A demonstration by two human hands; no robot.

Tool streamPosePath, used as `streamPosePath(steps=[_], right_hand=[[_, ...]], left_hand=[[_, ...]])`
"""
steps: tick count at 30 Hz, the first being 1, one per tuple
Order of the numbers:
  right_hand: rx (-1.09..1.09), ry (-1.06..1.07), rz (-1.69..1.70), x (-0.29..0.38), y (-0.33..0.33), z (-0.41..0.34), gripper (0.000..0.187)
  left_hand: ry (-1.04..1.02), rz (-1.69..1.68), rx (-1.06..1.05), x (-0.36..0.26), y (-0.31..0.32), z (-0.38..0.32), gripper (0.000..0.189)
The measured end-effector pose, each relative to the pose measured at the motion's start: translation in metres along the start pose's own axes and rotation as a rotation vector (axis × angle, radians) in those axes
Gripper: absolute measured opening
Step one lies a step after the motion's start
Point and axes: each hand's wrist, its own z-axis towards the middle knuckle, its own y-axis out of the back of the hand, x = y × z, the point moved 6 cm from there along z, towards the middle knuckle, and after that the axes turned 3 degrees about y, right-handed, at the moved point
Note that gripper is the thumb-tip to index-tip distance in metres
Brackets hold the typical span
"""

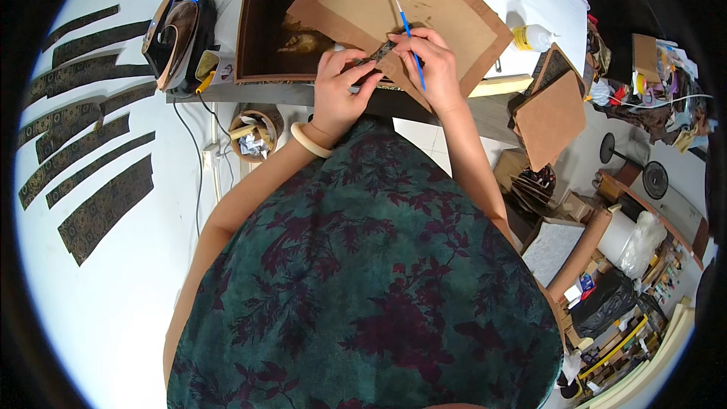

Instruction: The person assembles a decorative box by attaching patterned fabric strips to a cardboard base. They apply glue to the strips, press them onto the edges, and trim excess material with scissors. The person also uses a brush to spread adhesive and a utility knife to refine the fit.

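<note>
Between my two hands stretches a short, dark patterned strip (381,52), seemingly fabric. My left hand (341,91) pinches its left end, and a cream bangle (309,141) circles that wrist. The fingertips of my right hand (430,62) are at the strip's other end. That hand also holds a thin blue-handled paintbrush (405,18), its bristles pointing away from me. Under my hands lies a brown board (483,34) with a paler rectangular middle, set at an angle. It partly covers an open dark brown box (239,28), in which a gold-brown object (301,44) shows.
Left of the box stand an iron (176,45) and a small container (218,65). A white bottle (533,38) with a yellow label is on the right, near brown panels (554,119). Patterned strips (108,210) hang on the white wall. A waste bin (255,136) sits below the table edge.
</note>
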Motion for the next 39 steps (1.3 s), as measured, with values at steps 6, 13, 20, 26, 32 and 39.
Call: streamPosePath(steps=[6,13,20,26,32,39], right_hand=[[0.004,-0.001,0.017,-0.008,-0.004,-0.003,0.007],[0.004,-0.011,0.025,-0.006,-0.003,-0.001,0.007],[0.010,-0.023,0.042,-0.007,-0.004,-0.001,0.007],[-0.005,-0.011,0.019,-0.004,-0.004,0.002,0.007],[0.018,0.007,-0.036,-0.004,-0.006,0.004,0.006],[-0.006,0.045,-0.082,-0.008,-0.010,0.003,0.012]], left_hand=[[0.916,-0.401,0.025,0.049,-0.001,-0.019,0.021],[1.197,-0.533,0.513,0.043,-0.017,-0.006,0.028],[1.217,-0.665,0.394,0.056,-0.021,-0.013,0.019],[1.221,-0.688,0.356,0.059,-0.023,-0.016,0.017],[1.211,-0.657,0.371,0.053,-0.021,-0.014,0.016],[1.178,-0.642,0.386,0.050,-0.024,-0.016,0.016]])
